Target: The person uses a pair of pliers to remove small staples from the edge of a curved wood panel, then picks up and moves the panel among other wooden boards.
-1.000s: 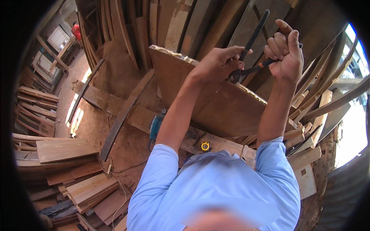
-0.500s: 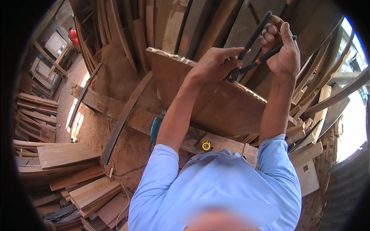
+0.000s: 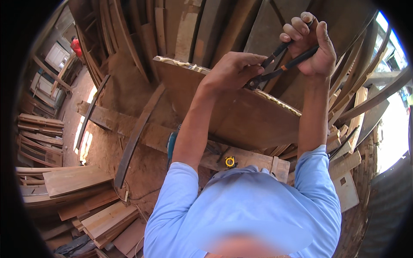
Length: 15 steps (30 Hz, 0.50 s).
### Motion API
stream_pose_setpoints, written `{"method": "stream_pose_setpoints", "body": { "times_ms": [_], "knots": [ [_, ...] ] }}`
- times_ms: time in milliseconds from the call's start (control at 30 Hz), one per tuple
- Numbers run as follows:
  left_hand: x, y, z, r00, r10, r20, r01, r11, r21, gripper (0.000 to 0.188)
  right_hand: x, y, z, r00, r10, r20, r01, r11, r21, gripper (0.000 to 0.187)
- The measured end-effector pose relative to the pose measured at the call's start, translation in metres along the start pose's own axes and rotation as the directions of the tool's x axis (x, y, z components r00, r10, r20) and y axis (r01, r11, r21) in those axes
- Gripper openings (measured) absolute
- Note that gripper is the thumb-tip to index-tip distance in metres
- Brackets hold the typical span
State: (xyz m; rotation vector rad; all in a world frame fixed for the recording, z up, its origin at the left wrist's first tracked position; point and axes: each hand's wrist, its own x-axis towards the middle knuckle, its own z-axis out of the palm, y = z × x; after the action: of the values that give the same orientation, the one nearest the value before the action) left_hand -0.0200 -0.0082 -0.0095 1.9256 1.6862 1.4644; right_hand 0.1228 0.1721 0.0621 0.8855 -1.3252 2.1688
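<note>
A pair of long-handled pincers (image 3: pixel 286 67) with black handles and an orange band rests with its head on the upper edge of a brown wooden panel (image 3: pixel 241 114). My right hand (image 3: pixel 316 49) is closed round the handles, with the fingers curled over one and the other lying against the palm. Close to the pincers' head, my left hand (image 3: pixel 234 71) grips with thumb and fingers and partly hides the jaws. Whether the left fingers also hold something small at the jaws cannot be made out. Pale, rough strips line the panel's top edge on both sides of the pincers.
A yellow tape measure (image 3: pixel 230 161) lies on a wooden plank (image 3: pixel 254 160) between me and the panel. Left of my left forearm sits a teal power tool (image 3: pixel 172 144), mostly hidden. Curved dark slats (image 3: pixel 138 136), stacked boards (image 3: pixel 107 219) and upright planks surround me. A person in red (image 3: pixel 76 46) is far left.
The pincers' handles have come closer together in my right hand, whose fingers have shifted along them. My left hand stays by the pincers' head. The whole view has shifted slightly.
</note>
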Motion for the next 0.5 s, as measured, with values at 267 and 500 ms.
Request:
{"method": "stream_pose_setpoints", "body": {
  "times_ms": [267,500],
  "knots": [
    [-0.002,0.007,0.000,0.998,-0.009,0.057,0.006,0.999,0.048,0.028,-0.013,-0.002,-0.005,0.993,-0.036,-0.116,0.039,0.999,0.028,0.031],
    [-0.009,0.012,-0.001,0.999,-0.004,-0.040,0.009,0.992,0.126,0.025,-0.003,0.002,-0.001,0.994,0.020,-0.105,-0.023,0.999,-0.030,0.032]
  ]
}}
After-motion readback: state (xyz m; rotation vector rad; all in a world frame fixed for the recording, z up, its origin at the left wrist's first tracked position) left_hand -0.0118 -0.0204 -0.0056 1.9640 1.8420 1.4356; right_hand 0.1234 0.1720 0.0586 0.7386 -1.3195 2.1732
